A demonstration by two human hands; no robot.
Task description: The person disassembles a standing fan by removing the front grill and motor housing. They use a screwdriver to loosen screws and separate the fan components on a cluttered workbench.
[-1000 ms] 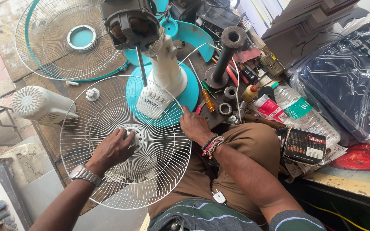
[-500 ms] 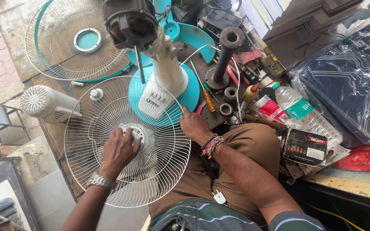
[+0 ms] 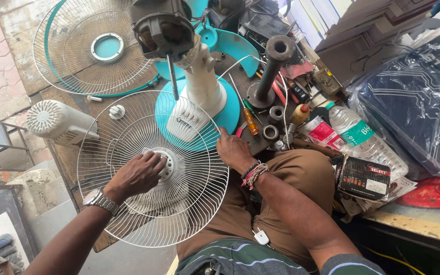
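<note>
While our left hand (image 3: 137,175) presses closed over the hub of the white wire fan guard (image 3: 199,203) lying near us, our right hand (image 3: 232,150) pinches its right rim beside the teal fan base (image 3: 230,114). We judge we are seating the guard's centre; turning the hub calls for a steady rim.

A fan repair workshop: dismantled fan motor (image 3: 163,31), wire guards (image 3: 90,48), screwdriver (image 3: 249,118) on cluttered bench (image 3: 423,224).

Steel wristwatch (image 3: 100,199), beaded bracelets (image 3: 253,173), brown trousers (image 3: 301,178), striped grey shirt (image 3: 240,257).
</note>
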